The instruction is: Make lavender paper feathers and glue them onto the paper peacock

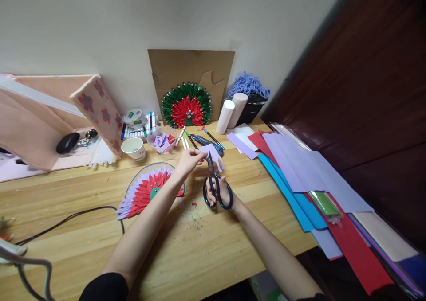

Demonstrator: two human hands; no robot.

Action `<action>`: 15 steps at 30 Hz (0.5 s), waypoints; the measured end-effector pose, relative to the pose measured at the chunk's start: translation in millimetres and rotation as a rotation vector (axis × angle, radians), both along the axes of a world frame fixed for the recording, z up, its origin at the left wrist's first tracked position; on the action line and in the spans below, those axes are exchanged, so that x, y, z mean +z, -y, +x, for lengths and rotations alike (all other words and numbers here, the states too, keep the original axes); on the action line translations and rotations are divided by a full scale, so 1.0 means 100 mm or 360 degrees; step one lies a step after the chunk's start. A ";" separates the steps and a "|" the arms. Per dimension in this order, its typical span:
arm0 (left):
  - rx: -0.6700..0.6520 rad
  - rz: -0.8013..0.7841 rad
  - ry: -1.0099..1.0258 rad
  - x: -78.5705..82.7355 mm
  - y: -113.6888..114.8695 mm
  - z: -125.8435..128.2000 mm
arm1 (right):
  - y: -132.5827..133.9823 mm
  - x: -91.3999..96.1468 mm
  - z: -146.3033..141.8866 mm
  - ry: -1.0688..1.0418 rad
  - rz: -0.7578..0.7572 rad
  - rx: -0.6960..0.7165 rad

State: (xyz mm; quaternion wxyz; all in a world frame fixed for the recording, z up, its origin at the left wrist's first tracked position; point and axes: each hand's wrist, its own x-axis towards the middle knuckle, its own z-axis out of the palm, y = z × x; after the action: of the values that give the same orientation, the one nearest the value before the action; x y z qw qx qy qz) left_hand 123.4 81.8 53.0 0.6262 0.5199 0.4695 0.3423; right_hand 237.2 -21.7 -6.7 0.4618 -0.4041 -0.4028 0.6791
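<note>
My left hand (189, 159) pinches a small piece of lilac paper (214, 154) cut into finger-like strips. My right hand (222, 192) grips black-handled scissors (214, 188), fingers through the loops, blades pointing up into the paper. Both hands hover above the wooden table (206, 243) near its middle. Just left of them lies a red and lilac paper fan craft (144, 191) on a round clear plate.
Sheets of lilac, blue and red paper (299, 172) are stacked at the right. A bowl of paper scraps (163, 140), a paper cup (133, 148), markers (140, 130), a green-red fan (186, 106), white rolls (231, 110) and a black cable (66, 221) surround the hands.
</note>
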 end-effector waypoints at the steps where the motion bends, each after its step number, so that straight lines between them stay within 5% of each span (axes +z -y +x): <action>1: -0.0025 0.0000 -0.0010 0.00 0.00 0.00 | 0.00 0.00 0.00 0.0002 -0.0001 0.0003; 15: -0.0120 -0.0013 0.0010 -0.04 -0.03 0.00 | -0.09 -0.13 0.07 -0.0255 -0.0130 0.0154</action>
State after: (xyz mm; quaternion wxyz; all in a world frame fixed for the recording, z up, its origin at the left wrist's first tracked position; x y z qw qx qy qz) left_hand 123.3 85.2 49.1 0.6422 0.5336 0.4491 0.3182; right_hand 243.8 -12.4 -20.0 0.4423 -0.3470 -0.3554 0.7467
